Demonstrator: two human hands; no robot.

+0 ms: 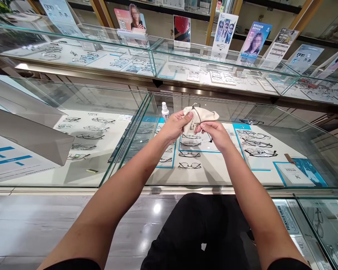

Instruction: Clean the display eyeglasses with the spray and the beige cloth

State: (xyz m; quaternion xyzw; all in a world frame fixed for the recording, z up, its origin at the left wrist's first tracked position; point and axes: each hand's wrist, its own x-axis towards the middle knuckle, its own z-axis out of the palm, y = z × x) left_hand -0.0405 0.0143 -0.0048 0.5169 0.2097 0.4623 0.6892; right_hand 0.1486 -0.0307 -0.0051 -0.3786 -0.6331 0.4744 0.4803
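Over the glass display case, both my hands are on a pair of glasses (pixel 197 114) and a cream cleaning cloth (pixel 208 114). My left hand (pixel 177 122) pinches the cloth, thumb on top, around part of the frame. My right hand (pixel 214 132) has its fingers closed at the lower right of the cloth, by a dark temple arm that sticks out below. Folds of cloth hide much of the lenses. Just behind my left hand a white spray bottle (pixel 165 112) stands upright on the glass.
Rows of glasses (pixel 189 165) lie inside the display case (pixel 157 190) below my hands. A large white box or sign (pixel 25 150) stands at left. Farther back, a second glass case (pixel 107 77) carries several upright advertising cards (pixel 224 32). Blue-and-white cards (pixel 297 174) lie at right.
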